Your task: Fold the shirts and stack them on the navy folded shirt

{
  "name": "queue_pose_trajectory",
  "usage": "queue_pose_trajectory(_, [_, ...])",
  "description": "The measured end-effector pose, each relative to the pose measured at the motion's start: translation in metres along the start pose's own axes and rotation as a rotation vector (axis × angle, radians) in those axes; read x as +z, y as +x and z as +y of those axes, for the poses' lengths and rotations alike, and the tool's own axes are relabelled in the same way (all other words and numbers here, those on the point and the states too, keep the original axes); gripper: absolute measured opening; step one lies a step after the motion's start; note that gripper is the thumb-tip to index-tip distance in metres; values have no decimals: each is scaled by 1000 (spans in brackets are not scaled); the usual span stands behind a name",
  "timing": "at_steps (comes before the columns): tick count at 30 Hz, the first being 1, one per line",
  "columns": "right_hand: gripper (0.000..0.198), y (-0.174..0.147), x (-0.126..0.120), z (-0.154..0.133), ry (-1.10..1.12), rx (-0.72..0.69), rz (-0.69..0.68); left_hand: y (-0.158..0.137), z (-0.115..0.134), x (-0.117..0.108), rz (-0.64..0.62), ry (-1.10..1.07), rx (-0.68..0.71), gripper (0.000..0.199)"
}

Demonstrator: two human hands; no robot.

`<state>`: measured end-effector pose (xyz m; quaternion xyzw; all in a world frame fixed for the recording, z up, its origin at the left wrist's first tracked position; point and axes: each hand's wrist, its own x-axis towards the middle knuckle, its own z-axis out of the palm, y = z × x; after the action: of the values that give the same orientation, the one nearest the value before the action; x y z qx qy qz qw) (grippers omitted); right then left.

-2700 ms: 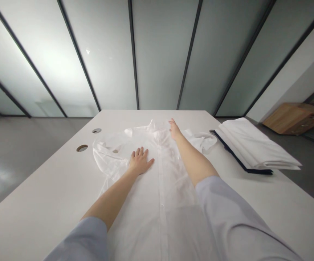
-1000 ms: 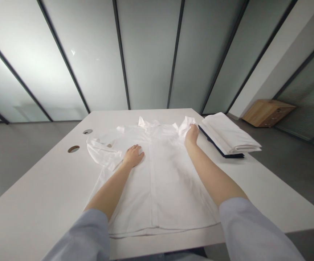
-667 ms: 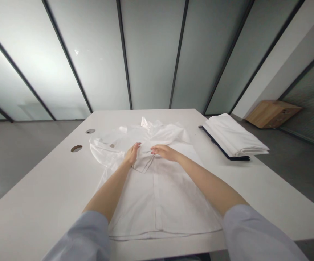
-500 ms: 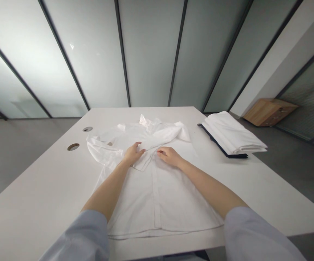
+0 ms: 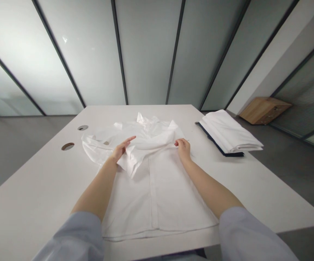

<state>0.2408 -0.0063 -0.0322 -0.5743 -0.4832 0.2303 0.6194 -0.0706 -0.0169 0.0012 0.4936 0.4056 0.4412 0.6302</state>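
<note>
A white shirt (image 5: 173,192) lies front up on the table, its button strip running toward me and its hem near the table's edge. Across its upper part a sleeve (image 5: 136,156) is folded over, with the loose end hanging to the left. My left hand (image 5: 121,149) is at that end, fingers stretched out, and seems to touch the cloth from the left side. On the shirt's right side my right hand (image 5: 183,148) is closed, pinching the fabric. The collar area is crumpled and hard to make out.
Thin, shiny, see-through material (image 5: 93,146) like plastic spreads at the shirt's upper left. Folded white cloth (image 5: 229,130) lies on dark folded cloth (image 5: 231,154) at the table's right edge. Two round holes (image 5: 68,146) open at the left. A wooden cabinet (image 5: 264,110) stands beyond.
My hands have moved apart, the left one to the left and the right one to the right. The folded sleeve has shifted, and its end now spreads further left and toward me.
</note>
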Motion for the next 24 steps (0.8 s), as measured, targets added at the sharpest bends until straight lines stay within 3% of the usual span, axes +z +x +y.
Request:
queue_pose_trajectory(4, [22, 1, -2, 4, -35, -34, 25, -8, 5, 0, -90, 96, -189, 68])
queue_pose_trajectory(7, [18, 0, 0, 8, -159, -36, -79, -14, 6, 1, -183, 88, -264, 72])
queue_pose_trajectory(9, [17, -1, 2, 10, -299, -45, -192, -11, 2, -1, -173, 92, -268, 67])
queue_pose_trajectory(11, [19, -4, 5, 11, -441, -95, -285, -4, -4, -5, -58, 94, -215, 58])
queue_pose_trajectory(14, [27, -8, 7, 11, -623, -170, -341, 10, -12, -13, 219, 48, -64, 47])
queue_pose_trajectory(16, [36, -9, 7, 11, -711, -178, -359, 16, -16, -17, 305, 36, 5, 43])
queue_pose_trajectory(24, [62, -9, 9, 12, -887, -203, -353, -4, -2, -8, -7, 53, -110, 70])
